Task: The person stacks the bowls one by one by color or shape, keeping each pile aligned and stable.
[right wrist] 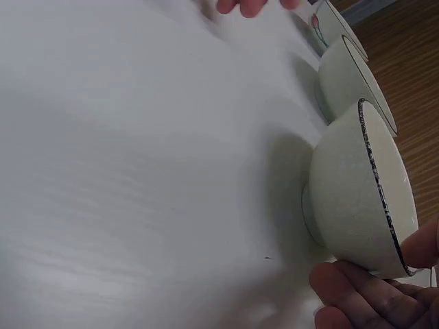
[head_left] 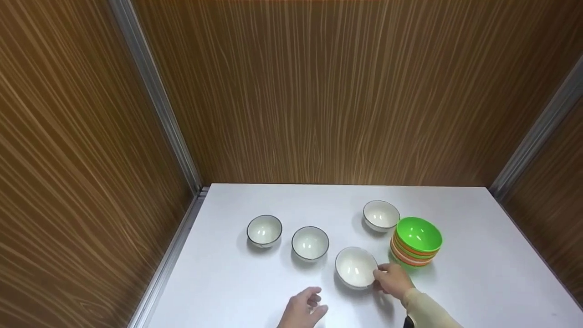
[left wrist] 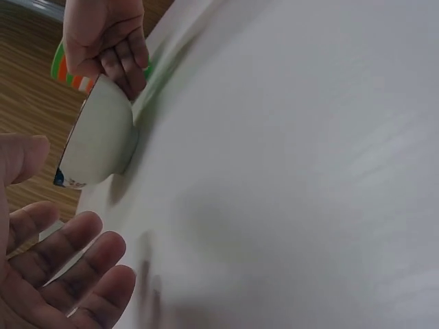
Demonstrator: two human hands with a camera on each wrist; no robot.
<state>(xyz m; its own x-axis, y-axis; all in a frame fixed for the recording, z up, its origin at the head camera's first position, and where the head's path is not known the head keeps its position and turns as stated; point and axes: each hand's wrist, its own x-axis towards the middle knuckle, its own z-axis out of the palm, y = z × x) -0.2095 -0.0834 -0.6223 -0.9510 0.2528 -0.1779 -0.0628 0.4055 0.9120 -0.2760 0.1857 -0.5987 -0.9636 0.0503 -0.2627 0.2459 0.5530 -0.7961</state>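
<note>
My right hand (head_left: 394, 280) pinches the right edge of a white bowl (head_left: 356, 268), thumb over the dark rim and fingers beneath, as the right wrist view shows (right wrist: 374, 295). To the left, my left hand (head_left: 302, 309) hovers above the table with relaxed, parted fingers, holding nothing; in the left wrist view its palm and fingers (left wrist: 72, 253) stay apart from the bowl (left wrist: 103, 133). Two more white bowls, a middle one (head_left: 310, 244) and a left one (head_left: 264, 231), stand in a slanting row beside the held bowl.
Behind the right hand stands a stack of green and orange bowls (head_left: 416, 241), a green one on top. Another white bowl (head_left: 381, 215) sits close to its left. The white table (head_left: 218, 282) meets wood-grain panels (head_left: 319, 91) at the back and sides.
</note>
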